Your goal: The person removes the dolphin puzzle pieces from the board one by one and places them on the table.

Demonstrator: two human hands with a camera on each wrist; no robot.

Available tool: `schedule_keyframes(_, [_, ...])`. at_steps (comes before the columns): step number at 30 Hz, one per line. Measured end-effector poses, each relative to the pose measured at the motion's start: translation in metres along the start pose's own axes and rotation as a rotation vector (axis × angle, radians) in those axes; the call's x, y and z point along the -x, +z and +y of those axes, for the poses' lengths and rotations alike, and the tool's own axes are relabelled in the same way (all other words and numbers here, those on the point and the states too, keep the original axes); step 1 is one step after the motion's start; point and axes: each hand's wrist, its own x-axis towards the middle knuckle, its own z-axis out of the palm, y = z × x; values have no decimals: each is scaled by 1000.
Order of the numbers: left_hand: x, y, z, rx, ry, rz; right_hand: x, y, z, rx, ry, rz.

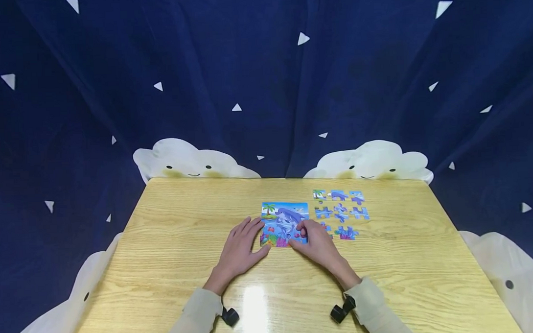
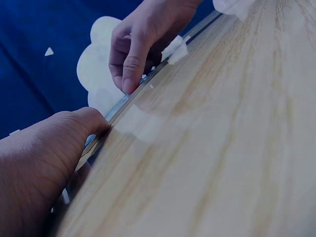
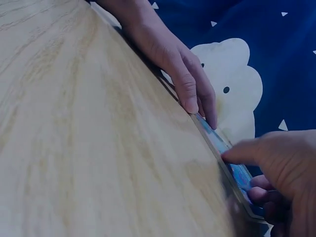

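A dolphin jigsaw puzzle [image 1: 282, 219] in a thin rectangular board lies flat in the middle of the wooden table. Along its left edge rests my left hand [image 1: 239, 248], fingers extended and thumb near the lower left corner. My right hand [image 1: 319, 246] is at the lower right corner, its fingers curled over the puzzle and its thumb at the near edge; whether a loose piece is under them is hidden. In the right wrist view, the right thumb [image 3: 247, 150] touches the board's rim. The left wrist view shows the left thumb [image 2: 91, 118] at the board's edge.
Loose puzzle pieces [image 1: 340, 212] lie in rough rows right of the board, some partly behind the right hand. The wooden table [image 1: 184, 213] ends at a dark blue curtain [image 1: 263, 63] with white triangles and clouds.
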Motion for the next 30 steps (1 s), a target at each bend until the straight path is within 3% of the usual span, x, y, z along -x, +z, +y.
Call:
schedule_keyframes(6, [-1,0,0,-8,-7,-9,0,-2,-2,96,-51,16])
schedule_keyframes(11, [-1,0,1,-8,-3,-9,0,-12,-1,195,-142,-2])
schedule_keyframes(21, [0,0,-1,-4,-11,4,-4,-23,6,200,-270,-156])
schedule_keyframes(30, [0,0,0,-11,-18,-21,-10,-24,2,222,-304,-184])
